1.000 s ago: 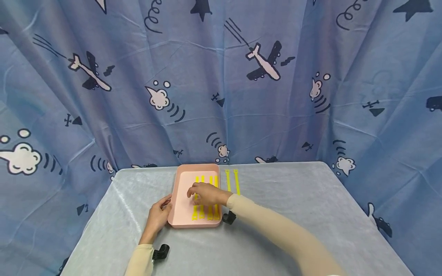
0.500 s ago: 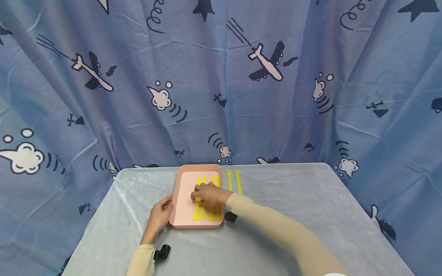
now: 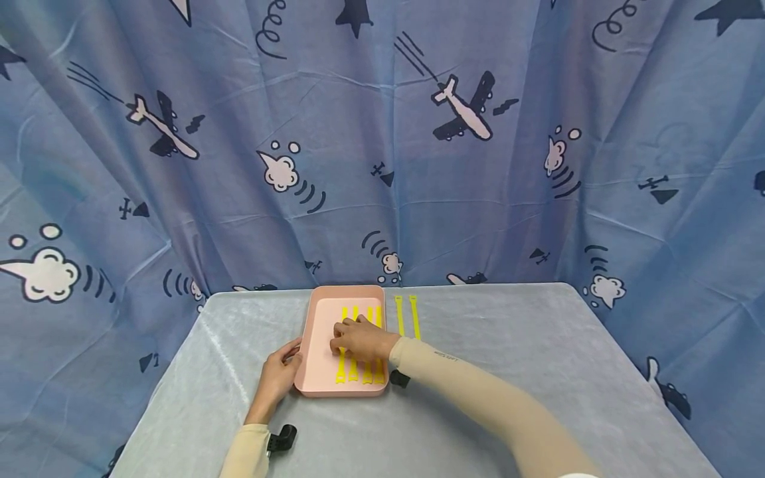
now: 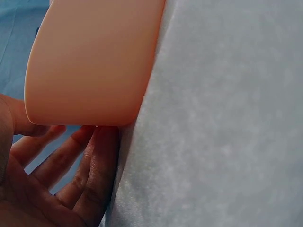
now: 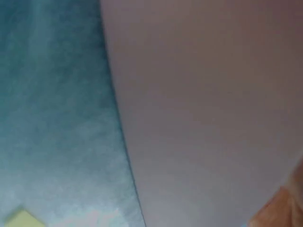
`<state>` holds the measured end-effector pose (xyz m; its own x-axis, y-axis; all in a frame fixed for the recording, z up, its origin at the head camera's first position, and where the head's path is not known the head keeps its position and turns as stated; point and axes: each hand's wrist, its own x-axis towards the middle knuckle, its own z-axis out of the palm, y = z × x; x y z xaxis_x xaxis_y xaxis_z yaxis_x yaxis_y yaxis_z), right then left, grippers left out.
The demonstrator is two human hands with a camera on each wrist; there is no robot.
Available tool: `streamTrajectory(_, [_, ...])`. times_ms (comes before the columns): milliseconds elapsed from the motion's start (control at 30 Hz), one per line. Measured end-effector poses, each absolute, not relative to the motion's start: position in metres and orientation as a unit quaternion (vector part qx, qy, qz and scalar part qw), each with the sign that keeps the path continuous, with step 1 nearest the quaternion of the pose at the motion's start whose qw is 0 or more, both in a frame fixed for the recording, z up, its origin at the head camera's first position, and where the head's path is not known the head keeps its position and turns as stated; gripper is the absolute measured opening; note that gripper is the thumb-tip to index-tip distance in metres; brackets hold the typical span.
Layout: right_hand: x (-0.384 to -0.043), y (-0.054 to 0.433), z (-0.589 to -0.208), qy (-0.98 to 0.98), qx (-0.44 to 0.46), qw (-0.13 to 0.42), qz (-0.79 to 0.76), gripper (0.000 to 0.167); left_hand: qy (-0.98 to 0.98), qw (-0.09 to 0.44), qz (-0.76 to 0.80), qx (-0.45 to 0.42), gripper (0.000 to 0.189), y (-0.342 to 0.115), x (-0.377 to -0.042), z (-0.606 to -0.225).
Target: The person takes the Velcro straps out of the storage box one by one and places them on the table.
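Observation:
A pink tray (image 3: 317,382) stands on the table with several thin yellow strips lying side by side in its right half. Their lower ends are widened. My left hand (image 3: 276,380) rests against the tray's left side, and in the left wrist view its extended fingers (image 4: 102,165) reach the outer wall. Over the strips, my right hand (image 3: 361,340) has its fingers curled down at the middle of the leftmost yellow strip (image 3: 341,368), seeming to pinch it. The hand covers that strip's middle and the fingertips' contact. Part of the right hand's fingers (image 5: 279,213) shows in the right wrist view.
Two more yellow strips (image 3: 400,315) lie on the grey-white table cover (image 3: 508,345) just right of the tray, partly behind the right forearm. A blue patterned curtain (image 3: 335,226) hangs behind the table. Each wrist wears a black camera (image 3: 283,438).
My right hand's fingers have lowered and curled in over the leftmost strip. The left hand stays at the tray's side. The head view has shifted slightly.

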<state>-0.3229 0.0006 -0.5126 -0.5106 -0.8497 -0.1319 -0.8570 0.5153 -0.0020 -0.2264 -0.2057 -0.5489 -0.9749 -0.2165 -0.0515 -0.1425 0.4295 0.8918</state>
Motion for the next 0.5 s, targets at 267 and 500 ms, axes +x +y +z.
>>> streamTrajectory(267, [-0.3245,-0.0018,-0.5184,0.841,-0.537,0.002,0.072,0.016,-0.844,0.033,-0.525,0.107,0.041,-0.2049,-0.2269,-0.5493])
streamTrajectory(500, [-0.3254,-0.0033,-0.5203,0.828,-0.551,-0.017,0.097,0.024,-0.843,0.035,-0.525,0.107,0.041,-0.2052,-0.2272,-0.5495])
